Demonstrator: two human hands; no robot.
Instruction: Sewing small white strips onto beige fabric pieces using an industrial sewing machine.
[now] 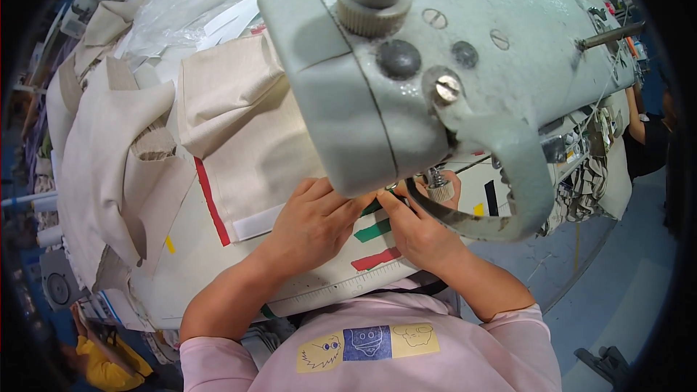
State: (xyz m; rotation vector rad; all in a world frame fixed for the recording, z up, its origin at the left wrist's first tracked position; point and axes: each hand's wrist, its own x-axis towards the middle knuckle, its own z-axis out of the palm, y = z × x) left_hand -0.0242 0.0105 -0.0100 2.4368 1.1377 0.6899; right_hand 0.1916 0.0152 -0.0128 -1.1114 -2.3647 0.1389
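A pale green-grey sewing machine (pixel 319 58) fills the upper middle and hides its needle area. Just below its head, my left hand (pixel 316 225) has its fingers curled, thumb and fingertips drawn together beside the cream cloth (pixel 261 167). Facing it, my right hand (pixel 425 232) is closed too, its thumb and forefinger meeting the left fingertips. What lies between the fingers is too small or hidden to make out. Red edging (pixel 210 199) runs down the cloth's left side, and a white strip (pixel 259 223) lies along its near edge.
More beige cloth (pixel 123 152) is heaped at the left, with clear plastic (pixel 181 11) behind. Green tape (pixel 373 230), red tape (pixel 375 258) and a printed ruler (pixel 327 294) mark the near tabletop. A curved metal guard (pixel 534 181) overhangs my right hand. Other people are at both sides.
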